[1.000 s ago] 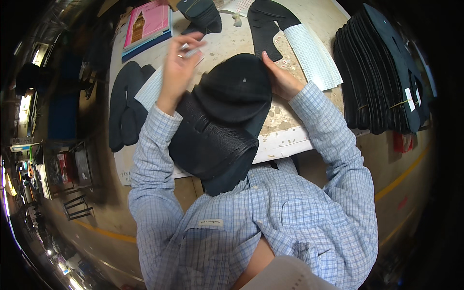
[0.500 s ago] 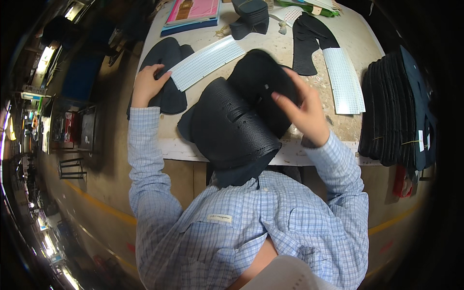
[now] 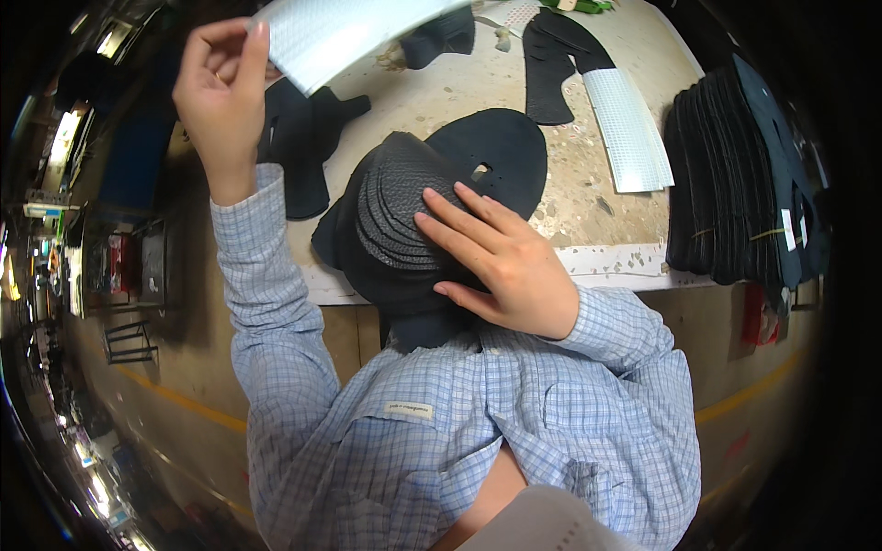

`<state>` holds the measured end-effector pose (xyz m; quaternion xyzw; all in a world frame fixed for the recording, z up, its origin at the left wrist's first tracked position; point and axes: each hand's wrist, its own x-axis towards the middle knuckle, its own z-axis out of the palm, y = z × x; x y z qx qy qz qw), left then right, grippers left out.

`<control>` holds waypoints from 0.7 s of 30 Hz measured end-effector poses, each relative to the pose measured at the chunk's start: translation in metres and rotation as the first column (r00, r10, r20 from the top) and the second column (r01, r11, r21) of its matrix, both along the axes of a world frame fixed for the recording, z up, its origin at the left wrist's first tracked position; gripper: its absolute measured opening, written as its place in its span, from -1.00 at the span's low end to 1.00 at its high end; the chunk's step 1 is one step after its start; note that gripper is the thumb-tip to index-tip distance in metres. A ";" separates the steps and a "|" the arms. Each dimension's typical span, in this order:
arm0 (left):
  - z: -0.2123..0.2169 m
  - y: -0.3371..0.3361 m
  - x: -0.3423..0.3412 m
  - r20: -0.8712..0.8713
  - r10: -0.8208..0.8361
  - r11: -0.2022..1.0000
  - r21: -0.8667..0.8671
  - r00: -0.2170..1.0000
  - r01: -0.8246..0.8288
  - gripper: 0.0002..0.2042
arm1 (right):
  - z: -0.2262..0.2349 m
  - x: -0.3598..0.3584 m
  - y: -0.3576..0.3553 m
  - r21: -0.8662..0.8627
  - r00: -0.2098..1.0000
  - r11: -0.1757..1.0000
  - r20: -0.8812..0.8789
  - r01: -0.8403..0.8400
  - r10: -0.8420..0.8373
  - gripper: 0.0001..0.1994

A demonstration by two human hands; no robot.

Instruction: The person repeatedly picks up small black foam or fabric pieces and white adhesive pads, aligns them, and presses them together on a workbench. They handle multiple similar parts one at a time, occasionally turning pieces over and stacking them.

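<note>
My left hand [image 3: 220,106] is raised at the upper left. It pinches the corner of a pale label sheet [image 3: 344,35] with a fine printed grid, held up above the table. Fingers apart, my right hand [image 3: 514,266] lies flat on a fanned stack of black leather pieces [image 3: 390,216] at the table's near edge. Some of the stack overhangs that edge, against my shirt. Its far right part is a smooth, rounded lobe [image 3: 514,151] with a small slot. Below my left hand, another black cut piece [image 3: 303,151] rests on the table, partly covered by the sheet.
A tall bundle of black pieces [image 3: 726,184], tied with string, stands at the table's right edge. Farther back lies a black curved piece [image 3: 551,69], with a second label sheet [image 3: 629,133] over its end. Small dark pieces [image 3: 441,39] sit at the back.
My left hand has risen from the left black piece, lifting the label sheet. My right hand has let go of the black flap and moved left onto the stack, which now shows fanned edges.
</note>
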<state>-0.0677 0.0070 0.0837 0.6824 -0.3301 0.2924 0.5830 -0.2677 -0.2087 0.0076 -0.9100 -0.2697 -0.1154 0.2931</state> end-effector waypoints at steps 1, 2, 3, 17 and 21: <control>0.007 -0.021 -0.007 0.006 -0.050 0.993 -0.103 0.999 0.050 -0.87 | 0.000 -0.002 0.003 -0.008 1.000 1.000 0.009 0.019 -0.019 -0.31; 0.012 -0.043 -0.011 0.025 -0.068 0.995 -0.068 0.997 0.069 -0.87 | 0.001 -0.004 0.006 -0.007 0.999 1.000 0.025 0.027 -0.027 -0.29; 0.014 -0.063 -0.014 0.044 -0.086 0.996 -0.034 0.995 0.088 -0.87 | 0.001 -0.006 0.008 -0.002 0.999 1.000 0.022 0.024 -0.024 -0.31; -0.088 -0.140 -0.014 -0.583 -0.429 0.861 -0.034 0.690 0.507 -0.88 | 0.025 0.029 -0.062 0.244 0.986 0.969 0.164 -0.028 -0.013 -0.75; -0.083 -0.141 -0.014 -0.616 -0.450 0.869 -0.136 0.646 0.476 -0.88 | 0.024 0.093 -0.091 0.360 0.776 0.905 0.495 0.227 -0.391 -0.86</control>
